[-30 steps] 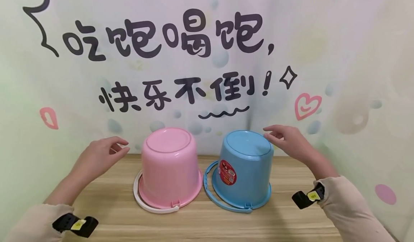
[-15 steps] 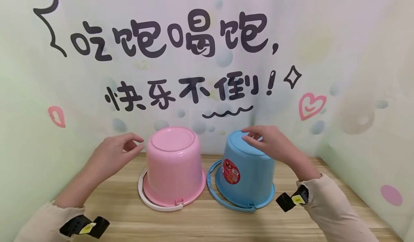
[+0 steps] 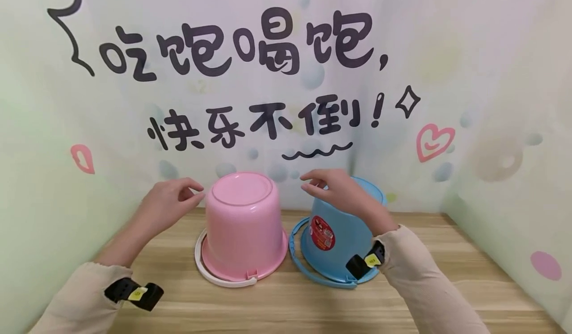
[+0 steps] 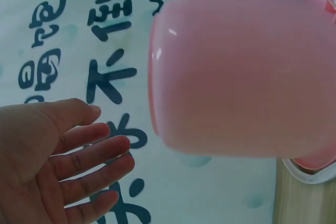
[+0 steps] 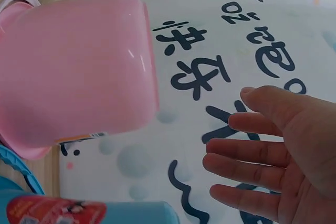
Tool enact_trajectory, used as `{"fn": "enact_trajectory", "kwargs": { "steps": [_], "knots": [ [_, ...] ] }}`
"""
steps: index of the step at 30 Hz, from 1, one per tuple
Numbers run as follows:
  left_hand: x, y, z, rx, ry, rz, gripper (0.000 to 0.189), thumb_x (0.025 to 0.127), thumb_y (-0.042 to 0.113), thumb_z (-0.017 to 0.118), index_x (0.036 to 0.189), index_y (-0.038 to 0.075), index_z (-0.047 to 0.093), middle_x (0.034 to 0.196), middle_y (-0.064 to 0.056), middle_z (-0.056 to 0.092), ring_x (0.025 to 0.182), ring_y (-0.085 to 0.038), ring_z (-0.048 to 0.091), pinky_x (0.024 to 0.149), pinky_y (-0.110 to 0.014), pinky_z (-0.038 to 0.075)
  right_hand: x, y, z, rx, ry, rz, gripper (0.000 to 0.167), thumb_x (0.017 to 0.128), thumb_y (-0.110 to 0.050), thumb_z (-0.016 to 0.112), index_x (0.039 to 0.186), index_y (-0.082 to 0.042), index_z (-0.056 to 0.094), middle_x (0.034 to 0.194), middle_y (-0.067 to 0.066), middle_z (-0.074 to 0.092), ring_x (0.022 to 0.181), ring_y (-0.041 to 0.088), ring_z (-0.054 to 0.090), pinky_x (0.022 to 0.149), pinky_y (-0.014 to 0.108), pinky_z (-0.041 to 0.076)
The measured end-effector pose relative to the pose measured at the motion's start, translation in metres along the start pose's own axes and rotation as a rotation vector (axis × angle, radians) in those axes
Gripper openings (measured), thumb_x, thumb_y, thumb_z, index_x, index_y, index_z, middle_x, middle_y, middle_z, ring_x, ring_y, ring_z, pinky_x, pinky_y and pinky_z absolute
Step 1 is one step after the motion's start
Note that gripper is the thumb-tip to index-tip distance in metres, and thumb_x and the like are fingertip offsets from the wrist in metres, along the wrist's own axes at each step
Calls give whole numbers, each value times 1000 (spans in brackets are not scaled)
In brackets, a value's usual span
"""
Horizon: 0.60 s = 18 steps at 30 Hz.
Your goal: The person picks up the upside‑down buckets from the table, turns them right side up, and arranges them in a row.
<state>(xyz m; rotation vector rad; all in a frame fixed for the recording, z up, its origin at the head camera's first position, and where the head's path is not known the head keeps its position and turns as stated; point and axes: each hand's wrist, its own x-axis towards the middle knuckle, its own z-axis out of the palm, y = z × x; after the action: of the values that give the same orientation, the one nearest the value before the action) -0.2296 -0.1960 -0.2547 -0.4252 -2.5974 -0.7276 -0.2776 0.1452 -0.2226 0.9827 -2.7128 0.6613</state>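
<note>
Hovering: left hand (image 3: 166, 205) and right hand (image 3: 335, 189), fingers (image 4: 94, 156) loosely apart, holding nothing.
Pink bucket (image 3: 243, 234): upside down, between both hands' fingers.
Hands' job: maybe lining up; gripping needs fingers closer.

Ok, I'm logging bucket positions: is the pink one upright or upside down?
Upside down. In the head view the pink bucket has its flat base on top and its flared rim down on the table.

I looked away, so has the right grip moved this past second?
Yes: against the blue bucket in the head view, the right grip has gone left, toward the pink bucket.
</note>
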Motion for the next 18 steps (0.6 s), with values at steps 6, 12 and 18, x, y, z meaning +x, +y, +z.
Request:
{"fn": "enact_trajectory", "kwargs": {
  "steps": [6,12,18],
  "knots": [
    [6,-21,6,-7,-33,-19,24,87,21,61,100,1,65,80,-7,65,79,-27,60,69,-44,47,21,-2,15,-3,3,66,33,92,-29,55,116,-8,62,97,4,65,84,16,59,71,29,50],
    [6,-41,18,-8,-90,-53,23,86,18,61,97,-1,65,78,-8,63,75,-26,59,64,-41,47,38,1,34,16,-4,136,28,92,-25,56,111,-7,64,90,4,65,76,15,57,64,26,49],
    [8,-61,32,-10,-150,-61,23,85,17,61,94,-4,64,78,-11,63,73,-28,59,62,-42,47,51,4,48,36,-17,226,29,92,-22,55,114,-5,62,98,9,64,80,18,58,67,28,49]
  ]
}}
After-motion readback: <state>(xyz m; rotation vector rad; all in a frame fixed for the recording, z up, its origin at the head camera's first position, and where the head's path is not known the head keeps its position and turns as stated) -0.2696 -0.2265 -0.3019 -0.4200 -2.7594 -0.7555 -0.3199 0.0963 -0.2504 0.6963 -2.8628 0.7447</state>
